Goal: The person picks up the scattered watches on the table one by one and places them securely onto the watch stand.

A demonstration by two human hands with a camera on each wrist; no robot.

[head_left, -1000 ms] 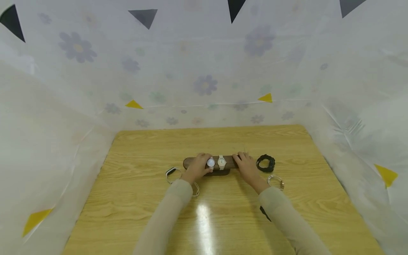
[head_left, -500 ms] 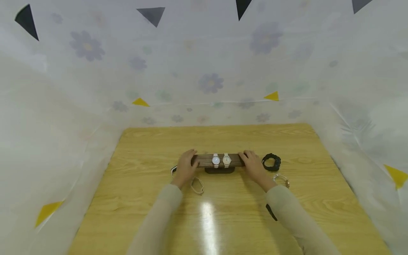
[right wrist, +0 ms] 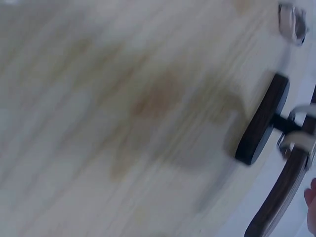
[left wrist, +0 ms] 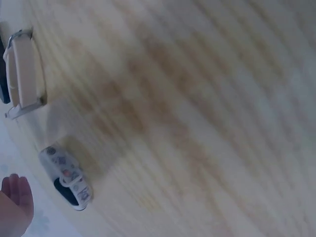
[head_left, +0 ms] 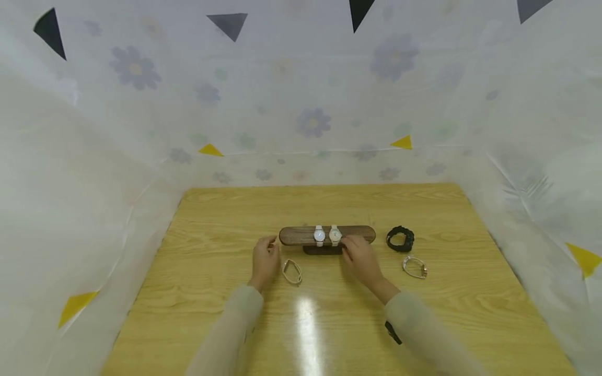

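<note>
A dark wooden watch stand (head_left: 298, 236) on a black base (right wrist: 264, 118) bears two white-strapped watches side by side, a left watch (head_left: 319, 236) and a right watch (head_left: 335, 235). My right hand (head_left: 362, 260) has its fingertips at the bar's front edge, right beside the right watch. Just off the stand's left end is my left hand (head_left: 265, 261), fingers loosely bent and holding nothing. Near it lies a fitness band (left wrist: 66, 173) with a patterned strap, hidden by the hand in the head view. A beige-strapped watch (head_left: 292, 272) lies just right of the left hand.
Right of the stand lie a chunky black watch (head_left: 401, 239) and, nearer, a metal bracelet watch (head_left: 415, 267). A black strap (head_left: 393, 333) shows partly beneath the right sleeve. Flowered white sheeting (head_left: 301, 162) encloses the wooden table (head_left: 226, 209) at the back and sides.
Both hands have let go of the bar's ends. The left hand has drawn back left and nearer; the right has slid left along the bar to the watch. The stand has shifted slightly right.
</note>
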